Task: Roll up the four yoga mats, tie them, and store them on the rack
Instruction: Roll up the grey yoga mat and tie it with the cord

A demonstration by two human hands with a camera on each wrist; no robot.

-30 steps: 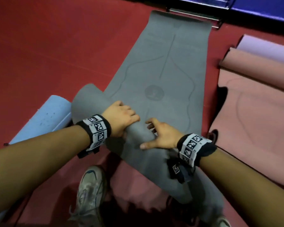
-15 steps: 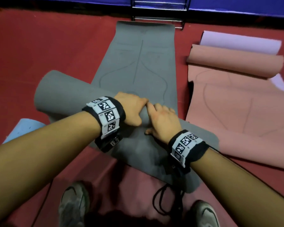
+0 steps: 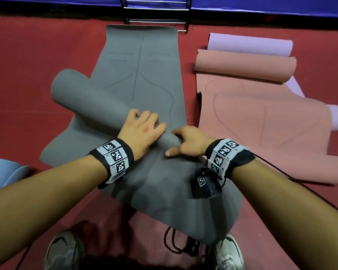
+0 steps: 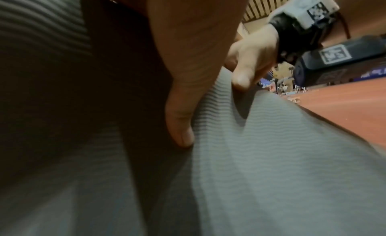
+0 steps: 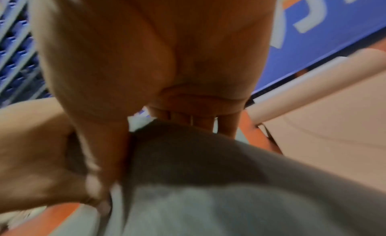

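A grey yoga mat (image 3: 141,71) lies lengthwise on the red floor, its near part rolled into a skewed grey roll (image 3: 90,100) that runs from upper left down to the centre. My left hand (image 3: 144,127) lies over the roll, fingers curled round its far side and thumb (image 4: 179,124) pressed on the ribbed mat (image 4: 271,157). My right hand (image 3: 189,142) grips the roll's narrow right end (image 5: 188,157), fingers over the top and thumb on the near side. The metal rack (image 3: 156,16) stands beyond the mat's far end.
A pink mat (image 3: 261,117) lies to the right, its far end curled into a roll, on top of a lilac mat (image 3: 248,44). A light blue mat (image 3: 2,172) shows at the left edge. My shoes (image 3: 64,250) and a black cord (image 3: 176,244) are below.
My right hand has shifted right, from lying beside the left hand to gripping the roll's narrow end. The left hand stays on the roll. My view has turned toward the rack.
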